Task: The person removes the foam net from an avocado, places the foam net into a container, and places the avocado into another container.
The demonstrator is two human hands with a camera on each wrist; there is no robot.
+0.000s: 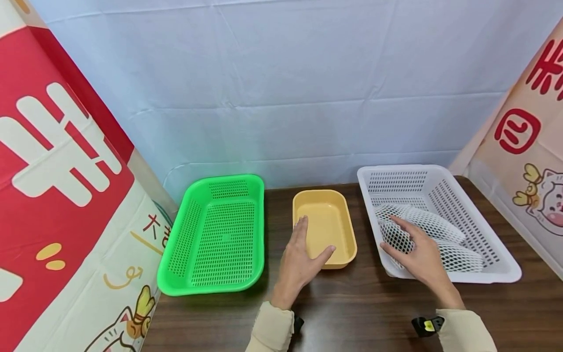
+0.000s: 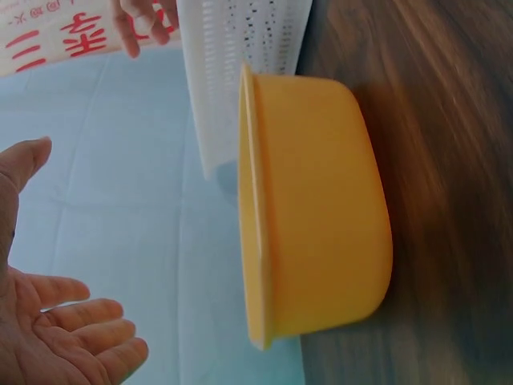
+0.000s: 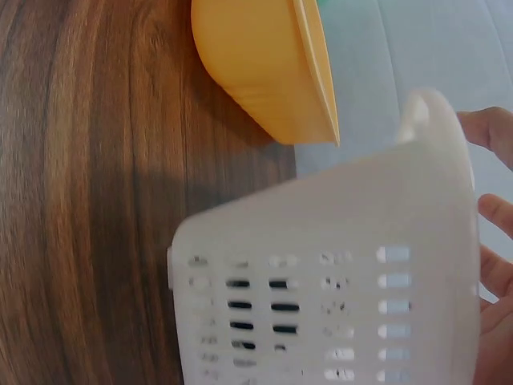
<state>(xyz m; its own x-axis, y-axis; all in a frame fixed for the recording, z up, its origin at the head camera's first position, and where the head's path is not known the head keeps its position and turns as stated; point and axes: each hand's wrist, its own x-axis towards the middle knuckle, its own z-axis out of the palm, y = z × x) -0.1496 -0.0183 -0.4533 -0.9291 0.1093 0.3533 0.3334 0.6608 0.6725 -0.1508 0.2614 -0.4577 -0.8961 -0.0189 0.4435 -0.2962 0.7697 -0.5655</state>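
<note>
My left hand (image 1: 301, 261) hovers over the near left side of a yellow rectangular container (image 1: 329, 227), its fingers straight and thumb spread out. Nothing is in its grasp, and the left wrist view shows the palm beside the container's rim. My right hand (image 1: 421, 255) is over the left part of a white perforated basket (image 1: 492, 239), thumb and fingers parted with a gap between them. White foam net sleeves (image 1: 459, 256) lie in that basket, partly covered by the right hand. In the right wrist view, the basket wall (image 3: 321, 241) hides part of the fingers (image 3: 497, 212).
A green perforated basket (image 1: 259, 234) stands on the left of the dark wooden table (image 1: 352, 313). Behind the table hangs a pale blue cloth (image 1: 290, 98). Printed panels (image 1: 79, 195) rise on both sides.
</note>
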